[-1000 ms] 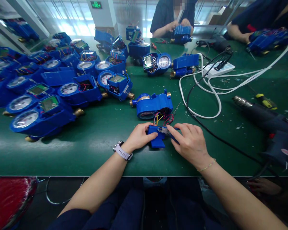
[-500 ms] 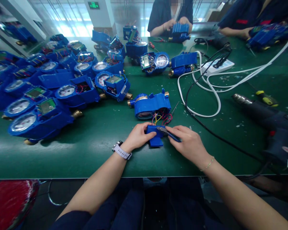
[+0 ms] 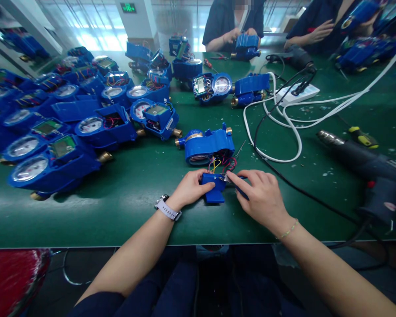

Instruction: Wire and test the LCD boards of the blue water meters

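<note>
My left hand [image 3: 192, 187] is closed on a small blue plastic part [image 3: 214, 196], its thumb pressed over the top. Red and yellow wires [image 3: 229, 165] run from that part to a blue water meter [image 3: 209, 145] lying on its side just beyond. In my right hand [image 3: 262, 196] are pliers with dark blue handles [image 3: 242, 187], partly hidden under the fingers. My right index fingertip reaches to the part's right edge, beside a small pale piece [image 3: 226, 178] that I cannot make out. The pliers' jaws are mostly covered.
Several blue water meters [image 3: 92, 127] crowd the green table [image 3: 135, 220] at left. A heat gun [image 3: 359, 158] and a yellow-black screwdriver [image 3: 363, 136] lie at right, near a white power strip [image 3: 298, 93] with loose cables. Two people [image 3: 234, 26] handle meters across the table.
My right hand has shifted slightly, its index finger now stretched to the blue part, and the pliers' jaws have moved off its top. My left hand stays put. A co-worker at right has lifted a meter.
</note>
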`<control>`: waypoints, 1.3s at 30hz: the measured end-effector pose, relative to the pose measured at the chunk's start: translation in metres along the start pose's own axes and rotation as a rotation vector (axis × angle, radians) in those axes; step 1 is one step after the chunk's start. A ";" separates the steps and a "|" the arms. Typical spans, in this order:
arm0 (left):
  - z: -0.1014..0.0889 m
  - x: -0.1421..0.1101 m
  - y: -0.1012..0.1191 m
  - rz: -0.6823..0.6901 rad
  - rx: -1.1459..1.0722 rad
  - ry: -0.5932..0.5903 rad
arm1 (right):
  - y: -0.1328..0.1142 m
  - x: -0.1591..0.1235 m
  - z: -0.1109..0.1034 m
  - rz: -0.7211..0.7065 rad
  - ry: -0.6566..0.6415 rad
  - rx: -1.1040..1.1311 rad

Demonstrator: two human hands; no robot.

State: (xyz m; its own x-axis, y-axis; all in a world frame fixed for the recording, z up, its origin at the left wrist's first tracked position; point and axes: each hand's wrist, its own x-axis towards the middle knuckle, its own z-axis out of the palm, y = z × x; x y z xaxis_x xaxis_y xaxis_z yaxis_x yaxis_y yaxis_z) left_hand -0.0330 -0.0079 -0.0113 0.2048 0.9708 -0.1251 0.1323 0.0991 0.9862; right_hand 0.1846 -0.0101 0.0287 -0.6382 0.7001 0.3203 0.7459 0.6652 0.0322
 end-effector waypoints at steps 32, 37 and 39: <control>0.000 0.001 -0.001 0.022 0.027 0.004 | 0.012 0.013 0.004 0.201 -0.046 0.513; 0.001 0.000 -0.003 0.035 0.089 0.036 | 0.007 0.007 -0.001 0.027 -0.085 0.166; 0.001 0.000 -0.004 0.036 0.096 0.045 | 0.004 0.006 -0.001 -0.021 -0.079 0.034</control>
State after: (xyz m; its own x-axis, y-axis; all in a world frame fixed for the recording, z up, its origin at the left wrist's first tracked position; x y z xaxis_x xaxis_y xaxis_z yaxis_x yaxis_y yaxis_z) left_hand -0.0321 -0.0082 -0.0155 0.1675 0.9824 -0.0828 0.2184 0.0449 0.9748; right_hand 0.1837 -0.0037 0.0322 -0.6675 0.7033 0.2445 0.7262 0.6875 0.0050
